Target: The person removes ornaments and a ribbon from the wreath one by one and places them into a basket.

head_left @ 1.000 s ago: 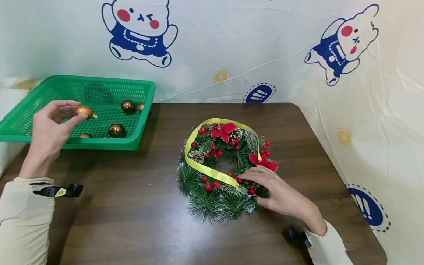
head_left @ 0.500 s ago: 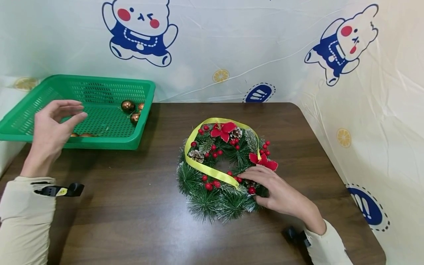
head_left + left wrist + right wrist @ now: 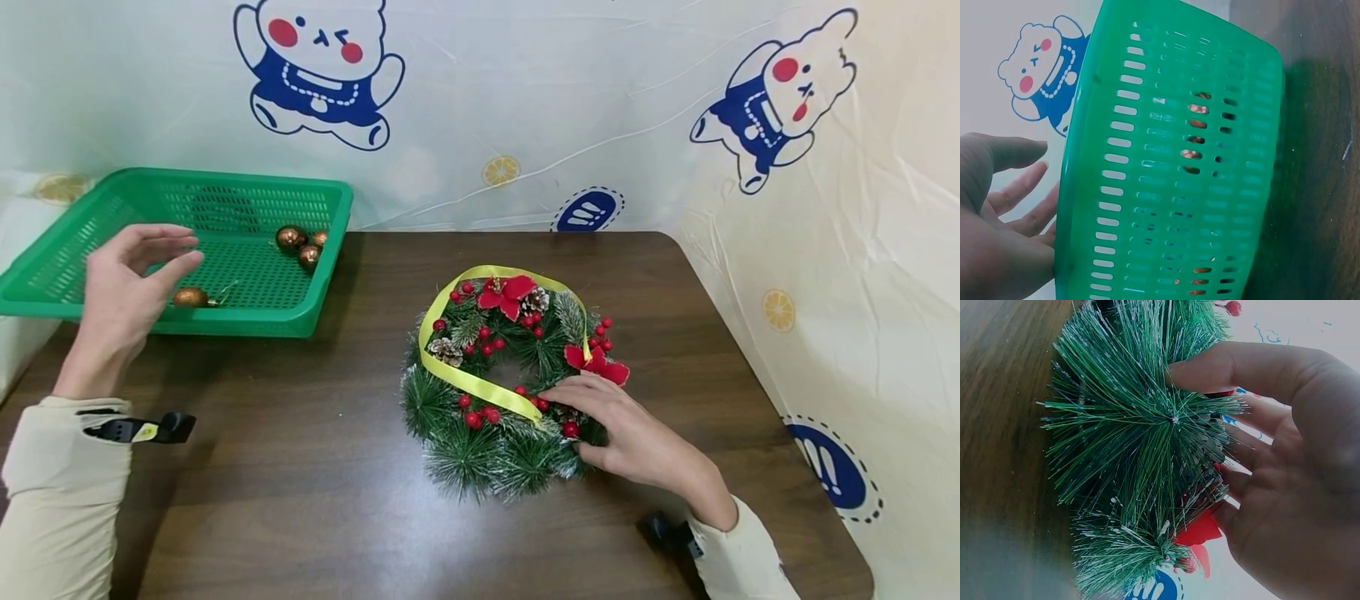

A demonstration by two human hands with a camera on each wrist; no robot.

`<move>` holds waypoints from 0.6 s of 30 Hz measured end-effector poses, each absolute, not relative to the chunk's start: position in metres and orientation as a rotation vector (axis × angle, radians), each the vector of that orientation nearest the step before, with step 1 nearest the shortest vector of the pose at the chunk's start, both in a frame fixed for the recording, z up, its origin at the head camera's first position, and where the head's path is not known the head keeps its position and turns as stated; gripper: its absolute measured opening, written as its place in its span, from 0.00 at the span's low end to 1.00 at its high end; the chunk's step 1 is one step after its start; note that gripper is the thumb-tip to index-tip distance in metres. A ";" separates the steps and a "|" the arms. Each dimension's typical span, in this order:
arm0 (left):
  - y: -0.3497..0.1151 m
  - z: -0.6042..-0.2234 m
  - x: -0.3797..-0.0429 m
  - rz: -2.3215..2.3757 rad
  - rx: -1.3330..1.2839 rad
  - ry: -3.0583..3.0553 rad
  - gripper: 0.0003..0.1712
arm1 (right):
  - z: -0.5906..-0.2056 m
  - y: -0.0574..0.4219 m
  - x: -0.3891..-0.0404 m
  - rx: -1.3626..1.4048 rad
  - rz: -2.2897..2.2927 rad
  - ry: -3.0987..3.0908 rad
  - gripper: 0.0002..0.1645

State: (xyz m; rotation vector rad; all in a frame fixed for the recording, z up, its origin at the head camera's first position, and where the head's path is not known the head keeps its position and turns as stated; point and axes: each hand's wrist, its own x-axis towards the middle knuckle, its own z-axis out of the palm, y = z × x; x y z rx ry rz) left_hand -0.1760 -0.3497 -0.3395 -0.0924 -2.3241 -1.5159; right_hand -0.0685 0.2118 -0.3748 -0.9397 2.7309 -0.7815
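Observation:
My left hand (image 3: 126, 287) hovers over the front left of a green plastic basket (image 3: 240, 325), thumb and fingers apart with nothing between them. A glittery copper bauble (image 3: 192, 297) lies in the basket just below its fingertips. More shiny brown baubles (image 3: 291, 240) sit at the basket's right end. A green Christmas wreath (image 3: 461, 462) lies flat on the table, trimmed with red berries, red flowers (image 3: 506, 296) and pinecones. Across it loops a yellow ribbon (image 3: 480, 389). My right hand (image 3: 637, 437) holds the wreath's right side, thumb (image 3: 1200, 372) on the needles.
The brown wooden table (image 3: 300, 467) meets a pale printed cloth (image 3: 480, 83) at the back and right. The basket stands at the table's back left, its mesh wall (image 3: 1166, 162) close beside the left hand in the left wrist view.
My left hand let go of the glittery bauble, which dropped into the basket, and then shifted slightly right. A brown bauble rolled to the basket's right end. The right hand and wreath stayed put.

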 end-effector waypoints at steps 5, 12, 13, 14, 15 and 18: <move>-0.348 -0.338 -0.176 -1.510 -0.119 -2.323 0.20 | -0.374 0.211 -0.069 -0.949 -0.768 2.739 0.42; -0.348 -0.335 -0.173 -1.549 -0.117 -2.290 0.19 | -0.375 0.211 -0.070 -0.966 -0.770 2.739 0.41; -0.348 -0.334 -0.173 -1.560 -0.117 -2.282 0.19 | -0.375 0.211 -0.070 -0.969 -0.772 2.740 0.41; -0.347 -0.333 -0.172 -1.565 -0.119 -2.275 0.19 | -0.375 0.211 -0.070 -0.972 -0.774 2.740 0.41; -0.346 -0.332 -0.172 -1.567 -0.122 -2.272 0.19 | -0.375 0.211 -0.070 -0.974 -0.773 2.740 0.41; -0.340 -0.329 -0.172 -1.558 -0.136 -2.282 0.19 | -0.375 0.211 -0.069 -0.977 -0.764 2.747 0.41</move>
